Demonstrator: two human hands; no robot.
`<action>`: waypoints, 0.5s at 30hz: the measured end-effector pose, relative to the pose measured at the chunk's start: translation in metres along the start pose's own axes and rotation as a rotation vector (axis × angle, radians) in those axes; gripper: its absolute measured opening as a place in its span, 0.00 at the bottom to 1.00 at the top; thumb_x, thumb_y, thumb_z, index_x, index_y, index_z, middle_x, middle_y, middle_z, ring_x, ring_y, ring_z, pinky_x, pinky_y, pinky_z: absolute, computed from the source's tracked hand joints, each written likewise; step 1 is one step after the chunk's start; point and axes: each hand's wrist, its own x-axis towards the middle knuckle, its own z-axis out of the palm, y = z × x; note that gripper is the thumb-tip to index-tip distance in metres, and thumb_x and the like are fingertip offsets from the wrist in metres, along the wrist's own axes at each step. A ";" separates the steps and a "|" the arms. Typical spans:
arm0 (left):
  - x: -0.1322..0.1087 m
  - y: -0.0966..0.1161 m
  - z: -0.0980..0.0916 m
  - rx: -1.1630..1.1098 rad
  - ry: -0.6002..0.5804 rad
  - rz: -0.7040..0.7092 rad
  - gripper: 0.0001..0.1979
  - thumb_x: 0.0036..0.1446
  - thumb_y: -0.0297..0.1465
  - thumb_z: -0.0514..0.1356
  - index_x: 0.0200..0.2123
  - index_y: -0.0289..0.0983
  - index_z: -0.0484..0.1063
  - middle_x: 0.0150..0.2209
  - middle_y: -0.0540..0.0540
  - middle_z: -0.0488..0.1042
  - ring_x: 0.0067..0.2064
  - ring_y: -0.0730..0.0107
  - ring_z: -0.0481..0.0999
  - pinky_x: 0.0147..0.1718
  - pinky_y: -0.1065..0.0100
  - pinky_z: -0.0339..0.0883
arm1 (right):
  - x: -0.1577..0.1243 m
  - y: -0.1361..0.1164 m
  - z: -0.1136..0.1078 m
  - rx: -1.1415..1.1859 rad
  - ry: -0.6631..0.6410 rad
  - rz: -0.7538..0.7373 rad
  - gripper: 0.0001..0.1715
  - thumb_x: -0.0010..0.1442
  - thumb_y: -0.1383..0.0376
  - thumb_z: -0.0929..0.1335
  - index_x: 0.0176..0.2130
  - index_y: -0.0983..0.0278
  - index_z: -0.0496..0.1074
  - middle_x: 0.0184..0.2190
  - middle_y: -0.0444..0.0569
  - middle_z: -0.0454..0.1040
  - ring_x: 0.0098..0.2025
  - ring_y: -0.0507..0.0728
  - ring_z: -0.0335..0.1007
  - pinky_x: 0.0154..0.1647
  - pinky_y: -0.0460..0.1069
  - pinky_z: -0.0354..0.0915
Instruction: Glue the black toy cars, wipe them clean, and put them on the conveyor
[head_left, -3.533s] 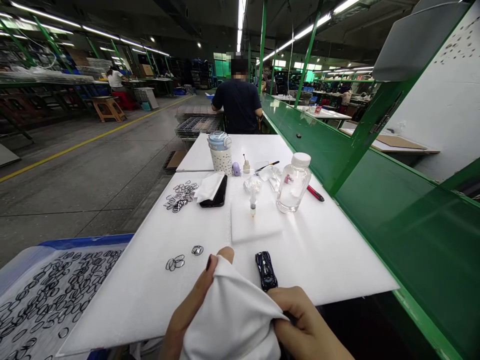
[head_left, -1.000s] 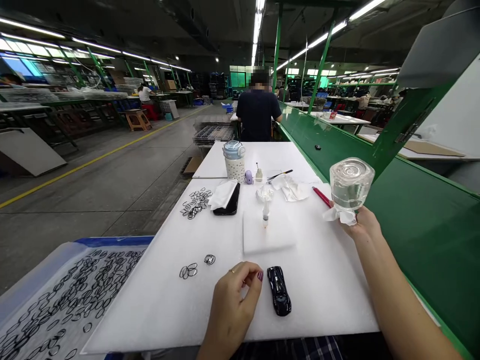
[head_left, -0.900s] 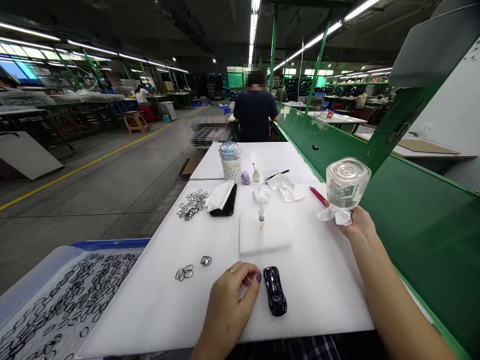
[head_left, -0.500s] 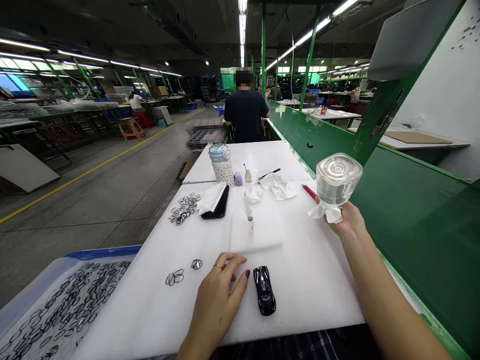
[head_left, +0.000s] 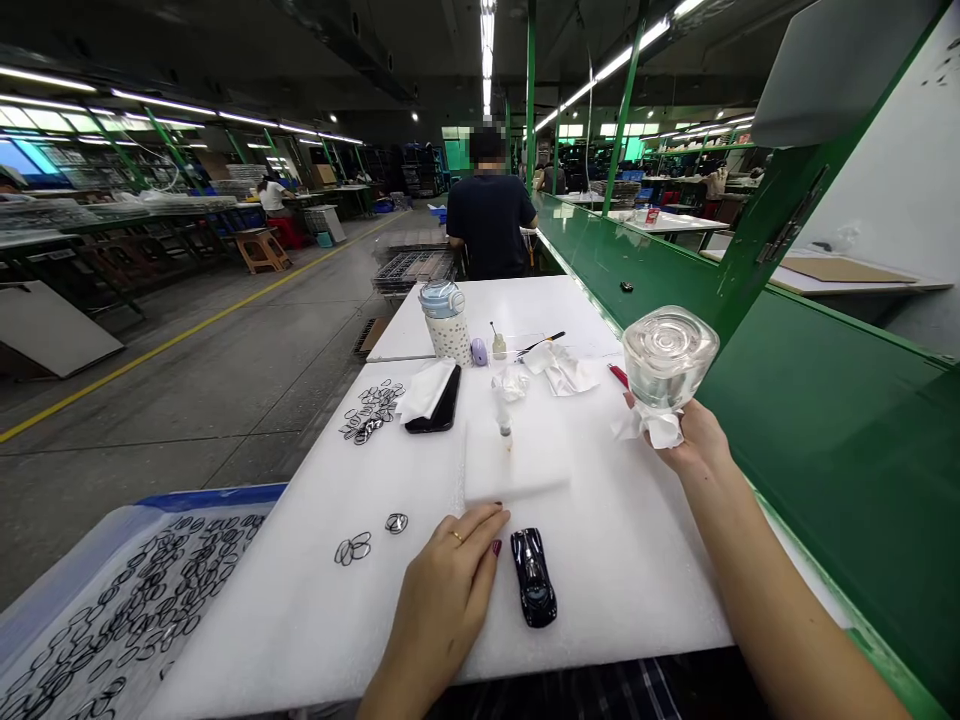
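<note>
My left hand point(head_left: 448, 585) rests on the white foam-covered table, fingers stretched out and empty. Just right of its fingertips lies a glossy black toy car point(head_left: 533, 578), apart from the hand. On the right, my right hand point(head_left: 697, 442) is closed around the neck of a clear bottle point(head_left: 667, 360) held upside down with liquid in it. A white tissue point(head_left: 660, 428) is bunched at the bottle's mouth, so the opening is hidden. Beyond my left hand lies a white foam sheet point(head_left: 525, 470) with a small syringe-like tube point(head_left: 505, 424) on it.
Black rings point(head_left: 373, 410) lie left on the table, more fill a blue-edged bin point(head_left: 142, 590). Further back are a phone point(head_left: 442, 410) under tissue, a tumbler point(head_left: 448, 330), crumpled tissues point(head_left: 562, 372) and a red pen point(head_left: 618, 375). A green conveyor point(head_left: 825, 430) runs alongside. A person point(head_left: 491, 225) sits ahead.
The fingers of my left hand have straightened and moved slightly right, closer to the toy car. The inverted bottle in my right hand has shifted a little to the left.
</note>
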 end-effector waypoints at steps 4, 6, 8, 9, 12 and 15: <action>-0.005 -0.006 -0.010 -0.132 0.069 -0.018 0.15 0.63 0.32 0.51 0.46 0.43 0.76 0.45 0.48 0.79 0.46 0.63 0.76 0.46 0.63 0.72 | 0.006 0.003 -0.007 -0.026 -0.004 -0.013 0.24 0.62 0.73 0.56 0.47 0.59 0.73 0.42 0.50 0.77 0.36 0.56 0.77 0.34 0.55 0.78; -0.007 -0.019 -0.022 -0.101 0.155 -0.095 0.14 0.62 0.35 0.53 0.43 0.43 0.78 0.40 0.48 0.80 0.42 0.62 0.77 0.41 0.63 0.72 | 0.008 0.004 -0.009 -0.044 -0.024 -0.026 0.23 0.62 0.72 0.56 0.47 0.60 0.74 0.44 0.51 0.77 0.37 0.56 0.76 0.34 0.54 0.78; -0.009 -0.036 -0.035 0.033 0.284 -0.215 0.15 0.61 0.38 0.54 0.42 0.43 0.78 0.40 0.46 0.80 0.42 0.57 0.76 0.39 0.61 0.70 | 0.009 0.004 -0.010 -0.065 -0.049 -0.042 0.23 0.61 0.72 0.56 0.47 0.61 0.74 0.44 0.52 0.76 0.38 0.57 0.76 0.35 0.55 0.77; -0.010 -0.045 -0.041 0.109 0.328 -0.271 0.15 0.60 0.40 0.54 0.42 0.43 0.78 0.41 0.46 0.80 0.43 0.55 0.75 0.37 0.61 0.69 | 0.009 0.005 -0.010 -0.074 -0.060 -0.050 0.23 0.60 0.72 0.57 0.47 0.61 0.74 0.44 0.52 0.76 0.39 0.57 0.76 0.36 0.55 0.77; -0.010 -0.061 -0.051 0.239 0.320 -0.348 0.15 0.57 0.42 0.57 0.40 0.44 0.79 0.42 0.47 0.79 0.43 0.53 0.74 0.35 0.61 0.67 | 0.013 0.007 -0.011 -0.096 -0.059 -0.089 0.21 0.58 0.71 0.58 0.46 0.61 0.73 0.41 0.52 0.77 0.37 0.59 0.76 0.35 0.57 0.77; -0.009 -0.064 -0.048 0.232 0.268 -0.314 0.13 0.58 0.41 0.56 0.35 0.44 0.80 0.40 0.47 0.80 0.42 0.53 0.74 0.37 0.60 0.66 | 0.022 0.010 -0.017 -0.113 -0.031 -0.171 0.18 0.56 0.70 0.59 0.43 0.62 0.72 0.33 0.49 0.75 0.32 0.58 0.74 0.30 0.56 0.76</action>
